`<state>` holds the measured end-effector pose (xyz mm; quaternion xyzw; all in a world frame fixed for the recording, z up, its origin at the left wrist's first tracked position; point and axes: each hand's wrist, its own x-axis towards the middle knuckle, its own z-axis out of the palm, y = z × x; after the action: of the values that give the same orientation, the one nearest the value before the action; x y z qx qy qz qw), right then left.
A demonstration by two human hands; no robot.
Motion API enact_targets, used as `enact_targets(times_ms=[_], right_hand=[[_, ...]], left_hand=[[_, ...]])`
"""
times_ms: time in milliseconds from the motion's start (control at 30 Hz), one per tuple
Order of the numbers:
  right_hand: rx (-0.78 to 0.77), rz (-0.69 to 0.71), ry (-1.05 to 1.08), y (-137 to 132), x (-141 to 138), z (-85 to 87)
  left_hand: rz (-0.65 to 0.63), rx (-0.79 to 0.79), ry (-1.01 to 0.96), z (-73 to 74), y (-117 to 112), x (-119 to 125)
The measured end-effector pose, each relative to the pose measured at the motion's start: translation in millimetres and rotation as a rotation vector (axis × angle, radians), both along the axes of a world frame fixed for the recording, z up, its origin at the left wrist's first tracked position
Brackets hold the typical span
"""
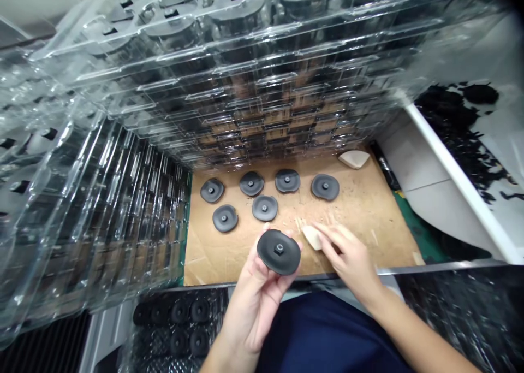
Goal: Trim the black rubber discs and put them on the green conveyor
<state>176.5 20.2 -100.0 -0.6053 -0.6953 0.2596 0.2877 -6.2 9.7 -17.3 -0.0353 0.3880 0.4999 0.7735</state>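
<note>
My left hand [262, 291] holds up a black round disc [270, 255] with a small raised nut-like stud at its middle. Its fingers wrap around the disc from below and behind. Pinched in my right hand [347, 255], just right of that disc, is a small cream-coloured pad [311, 237], whose material I cannot make out. The pad and the held disc are apart. Beyond my hands several similar discs lie stud up on a brown cardboard sheet [368, 220], among them one disc [265, 208] close to my left hand and another disc [325, 187] farther right.
Tall stacks of clear plastic trays [262, 61] stand behind the cardboard, with more trays [135, 182] on the left. A second pale pad [354, 159] lies at the back right, near a dark cylindrical object [385, 165]. Black scraps [462, 122] cover a white surface beyond the white partition [454, 171].
</note>
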Motion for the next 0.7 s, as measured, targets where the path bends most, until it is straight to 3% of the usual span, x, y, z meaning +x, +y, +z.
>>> enact_targets(times_ms=[167,233,333,400,467,567,700], right_hand=[[0.009,0.078,0.099,2.6,-1.1,12.9],[0.008,0.056,0.122,12.4,-4.3,33.8],[0.083,0.024,0.198,19.1,-16.7,78.8],[0.221,0.130,0.283,14.9,-27.6,105.0],[0.208,0.276,0.328,8.8,-36.8,120.8],[0.099,0.370,0.287,7.5,-45.3,126.9],[0.363,0.281,0.252,11.8,-46.2,126.0]], left_hand=[[-0.007,-0.006,0.039,-1.3,2.7,4.7],[-0.052,0.040,0.041,-0.6,3.7,7.4],[-0.086,0.109,0.077,0.1,1.7,10.4],[-0.117,0.122,0.105,0.1,-1.7,10.6],[-0.138,0.105,0.146,0.7,-4.8,10.1],[-0.131,0.078,0.228,4.9,-6.5,11.7],[-0.166,0.088,0.230,16.2,-4.3,15.9]])
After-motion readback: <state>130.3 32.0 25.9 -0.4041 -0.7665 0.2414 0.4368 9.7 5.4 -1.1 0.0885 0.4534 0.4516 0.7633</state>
